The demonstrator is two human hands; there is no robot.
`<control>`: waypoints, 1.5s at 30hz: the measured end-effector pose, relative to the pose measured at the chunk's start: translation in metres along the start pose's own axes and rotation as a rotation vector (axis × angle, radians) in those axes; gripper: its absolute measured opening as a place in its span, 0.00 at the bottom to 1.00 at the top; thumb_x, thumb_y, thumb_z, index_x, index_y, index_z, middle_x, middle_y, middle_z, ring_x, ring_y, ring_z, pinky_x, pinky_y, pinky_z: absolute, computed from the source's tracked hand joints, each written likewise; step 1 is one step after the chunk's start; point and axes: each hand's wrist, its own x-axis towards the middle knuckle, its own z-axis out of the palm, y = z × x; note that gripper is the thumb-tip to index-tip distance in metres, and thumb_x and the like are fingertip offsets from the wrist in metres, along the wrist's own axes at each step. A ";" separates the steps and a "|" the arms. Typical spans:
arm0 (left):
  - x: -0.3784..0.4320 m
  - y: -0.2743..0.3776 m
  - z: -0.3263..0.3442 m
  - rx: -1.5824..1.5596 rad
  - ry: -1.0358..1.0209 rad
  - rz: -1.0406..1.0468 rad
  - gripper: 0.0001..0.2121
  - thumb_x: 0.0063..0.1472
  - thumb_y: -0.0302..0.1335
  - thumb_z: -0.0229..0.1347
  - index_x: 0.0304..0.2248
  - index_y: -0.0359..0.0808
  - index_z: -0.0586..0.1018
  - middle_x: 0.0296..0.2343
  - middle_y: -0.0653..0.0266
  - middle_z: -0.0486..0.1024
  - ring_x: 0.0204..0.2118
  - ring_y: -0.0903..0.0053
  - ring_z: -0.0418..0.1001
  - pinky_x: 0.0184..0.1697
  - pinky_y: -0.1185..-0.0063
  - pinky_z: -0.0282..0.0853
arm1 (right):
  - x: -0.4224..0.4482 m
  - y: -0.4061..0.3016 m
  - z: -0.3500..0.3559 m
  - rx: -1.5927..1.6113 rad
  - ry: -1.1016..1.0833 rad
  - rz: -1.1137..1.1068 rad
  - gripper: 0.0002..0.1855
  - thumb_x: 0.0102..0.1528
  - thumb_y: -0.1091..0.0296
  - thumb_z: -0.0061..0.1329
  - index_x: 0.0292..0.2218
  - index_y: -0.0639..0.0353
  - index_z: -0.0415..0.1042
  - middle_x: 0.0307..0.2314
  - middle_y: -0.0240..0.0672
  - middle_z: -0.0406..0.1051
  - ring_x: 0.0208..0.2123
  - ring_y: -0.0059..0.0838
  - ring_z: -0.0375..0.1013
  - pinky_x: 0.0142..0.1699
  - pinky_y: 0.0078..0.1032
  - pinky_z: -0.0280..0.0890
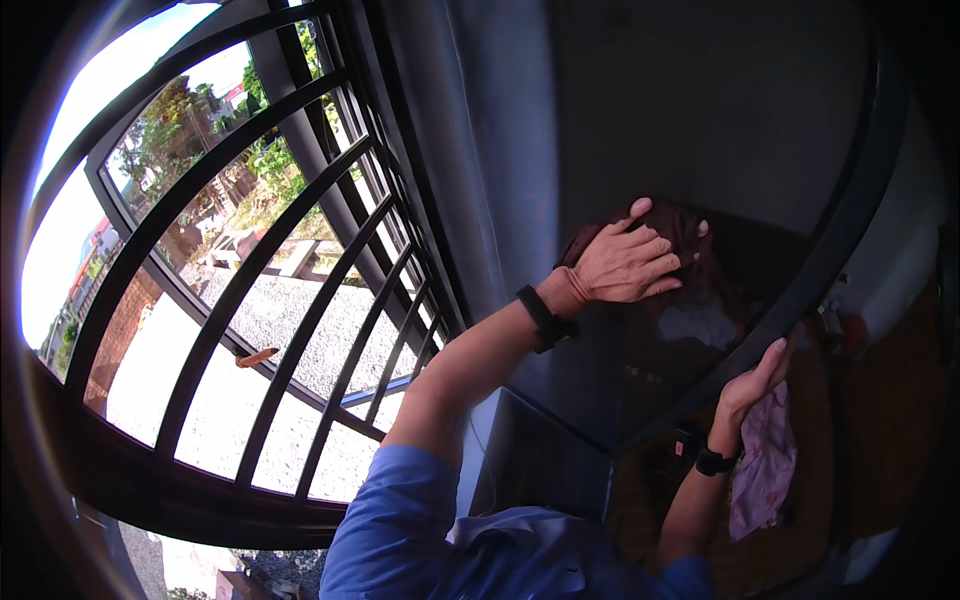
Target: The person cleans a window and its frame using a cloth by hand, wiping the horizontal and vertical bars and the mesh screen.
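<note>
My left hand (630, 262) lies over a dark maroon cloth (675, 217), pressing it against a glossy dark panel (675, 112). Its thumb points upward, and pale fingertip shapes show just past the cloth, perhaps as a reflection. Lower right, my right hand (750, 386) grips the dark curved edge frame (810, 285) of the panel, thumb in front and the other fingers mostly hidden. A pink patterned cloth (765, 465) hangs beyond the right wrist; whether that hand holds it is unclear. Both wrists wear black bands.
At the left are dark window bars (259, 277), with an outward-opened casement window (202, 307) and its orange-brown handle (257, 358) beyond. Gravel and plants lie outside in sunlight. A grey wall strip (495, 187) runs between window and panel. Brown flooring (795, 517) shows at the lower right.
</note>
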 end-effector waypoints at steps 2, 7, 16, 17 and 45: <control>-0.011 -0.023 0.000 0.157 0.160 -0.018 0.17 0.58 0.47 0.56 0.38 0.42 0.80 0.21 0.68 0.63 0.29 0.72 0.67 0.66 0.58 0.45 | 0.000 -0.004 0.000 -0.001 -0.025 -0.030 0.29 0.64 0.51 0.33 0.49 0.73 0.65 0.42 0.47 0.67 0.43 0.36 0.67 0.47 0.30 0.62; -0.065 -0.126 -0.034 0.276 0.400 -0.452 0.29 0.64 0.44 0.41 0.58 0.31 0.61 0.55 0.41 0.60 0.59 0.48 0.55 0.66 0.56 0.39 | 0.002 0.000 -0.008 -0.033 -0.086 -0.036 0.33 0.64 0.49 0.32 0.55 0.75 0.61 0.52 0.53 0.61 0.52 0.42 0.63 0.55 0.33 0.59; -0.082 -0.178 -0.056 0.159 0.573 -0.951 0.30 0.67 0.50 0.33 0.54 0.30 0.65 0.49 0.43 0.63 0.53 0.51 0.60 0.57 0.61 0.54 | -0.007 0.019 -0.005 0.043 0.011 0.009 0.26 0.65 0.52 0.34 0.45 0.72 0.66 0.39 0.41 0.68 0.39 0.29 0.65 0.45 0.25 0.61; -0.063 -0.168 -0.049 0.109 0.546 -1.031 0.31 0.67 0.51 0.32 0.54 0.30 0.65 0.48 0.43 0.64 0.53 0.51 0.60 0.57 0.61 0.54 | -0.007 0.022 -0.008 0.045 0.010 0.016 0.26 0.65 0.52 0.34 0.46 0.72 0.67 0.39 0.41 0.68 0.40 0.30 0.65 0.46 0.25 0.61; -0.041 -0.245 -0.128 0.229 0.547 -0.647 0.22 0.64 0.32 0.42 0.54 0.27 0.63 0.50 0.41 0.64 0.56 0.49 0.59 0.61 0.66 0.55 | -0.001 0.004 0.007 0.023 -0.016 -0.002 0.32 0.64 0.52 0.33 0.54 0.77 0.60 0.49 0.55 0.64 0.51 0.42 0.66 0.54 0.32 0.62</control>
